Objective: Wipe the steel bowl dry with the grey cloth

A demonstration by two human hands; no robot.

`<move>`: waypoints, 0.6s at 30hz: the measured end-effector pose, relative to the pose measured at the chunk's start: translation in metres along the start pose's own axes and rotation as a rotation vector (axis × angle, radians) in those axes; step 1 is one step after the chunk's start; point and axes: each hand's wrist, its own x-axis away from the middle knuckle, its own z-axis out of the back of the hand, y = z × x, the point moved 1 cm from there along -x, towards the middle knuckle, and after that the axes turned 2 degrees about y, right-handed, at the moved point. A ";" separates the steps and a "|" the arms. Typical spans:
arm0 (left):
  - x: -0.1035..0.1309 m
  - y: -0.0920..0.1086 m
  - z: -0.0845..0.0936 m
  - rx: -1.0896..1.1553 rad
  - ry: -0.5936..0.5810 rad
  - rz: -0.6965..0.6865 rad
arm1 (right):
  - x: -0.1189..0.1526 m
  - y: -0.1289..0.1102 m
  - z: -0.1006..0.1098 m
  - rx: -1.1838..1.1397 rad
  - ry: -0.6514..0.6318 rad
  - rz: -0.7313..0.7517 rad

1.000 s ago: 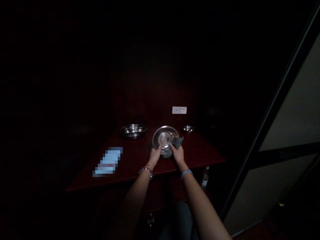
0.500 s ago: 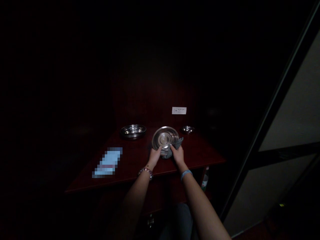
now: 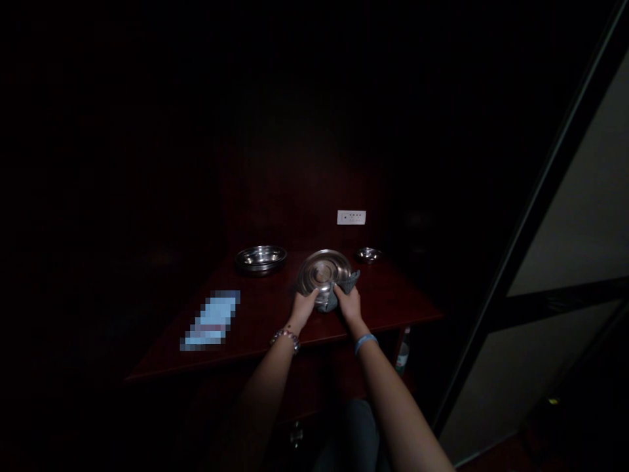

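Note:
A round steel plate (image 3: 322, 270) is tilted up toward me over the dark red table (image 3: 275, 321). My left hand (image 3: 303, 307) grips its lower left rim. My right hand (image 3: 348, 303) holds a grey cloth (image 3: 344, 286) bunched against the plate's lower right edge. A bead bracelet circles my left wrist and a light blue band my right wrist.
A larger steel bowl (image 3: 260, 257) sits at the back left of the table and a small steel dish (image 3: 368, 254) at the back right. A blurred light blue packet (image 3: 212, 319) lies on the left. A white socket panel (image 3: 350, 217) is on the wall. A bottle (image 3: 403, 351) stands below the table's right edge.
The plate has tipped back slightly and sits a little lower. Both hands have stayed on it, with the cloth still at the lower right rim.

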 end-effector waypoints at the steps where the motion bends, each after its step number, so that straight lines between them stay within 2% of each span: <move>1: 0.000 0.000 0.000 -0.006 0.016 0.011 | 0.000 0.000 0.000 0.002 0.003 -0.001; 18: -0.004 -0.006 0.001 -0.030 0.036 0.013 | 0.002 -0.007 0.000 0.004 0.005 -0.022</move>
